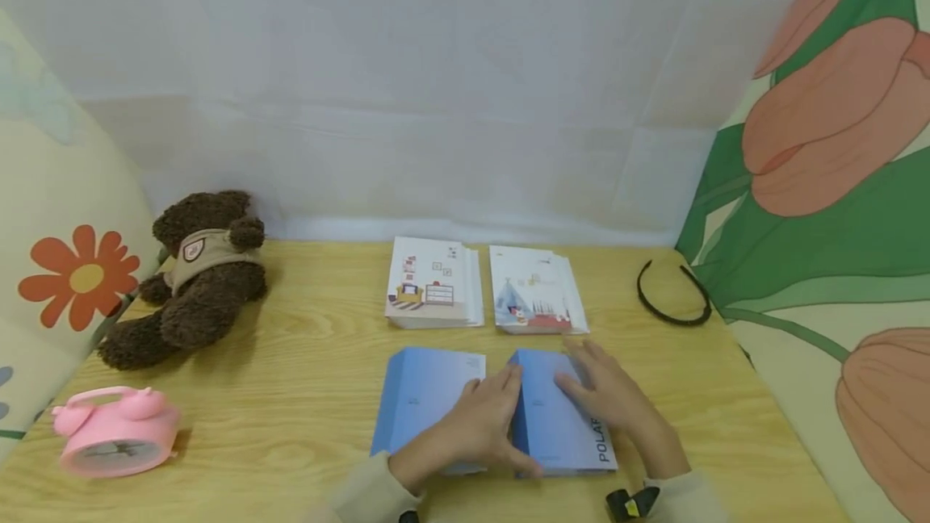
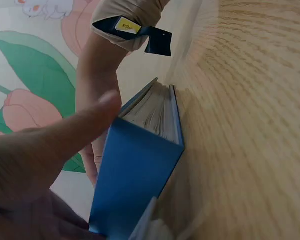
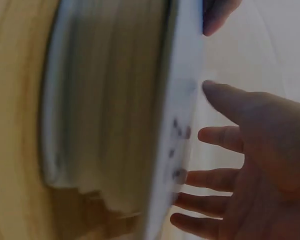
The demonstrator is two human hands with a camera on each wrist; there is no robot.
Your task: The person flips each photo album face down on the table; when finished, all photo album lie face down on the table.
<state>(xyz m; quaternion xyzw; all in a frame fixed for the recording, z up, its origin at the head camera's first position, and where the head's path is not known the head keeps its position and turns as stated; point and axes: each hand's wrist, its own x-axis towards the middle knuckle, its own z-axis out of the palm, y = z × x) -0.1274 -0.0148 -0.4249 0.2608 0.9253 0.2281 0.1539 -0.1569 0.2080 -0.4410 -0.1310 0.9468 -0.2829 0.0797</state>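
Two thick blue books lie side by side near the front of the table in the head view. My left hand [image 1: 479, 426] is at the spine of the right blue book [image 1: 541, 434], its thumb and fingers spread along it and partly over the left blue book [image 1: 429, 382]. In the left wrist view the book's plain blue spine [image 2: 132, 175] stands beside the thumb. My right hand [image 1: 610, 390] lies over the right book's cover, near the "POLAR" lettering. The right wrist view shows its fingers straight at the cover and the blurred page edges [image 3: 110, 100].
Behind the books are two stacks of white illustrated booklets, one left [image 1: 429, 281] and one right [image 1: 538, 289]. A black headband [image 1: 676, 320] lies at the right. At the left are a brown teddy bear [image 1: 211, 305] and a pink alarm clock [image 1: 119, 430].
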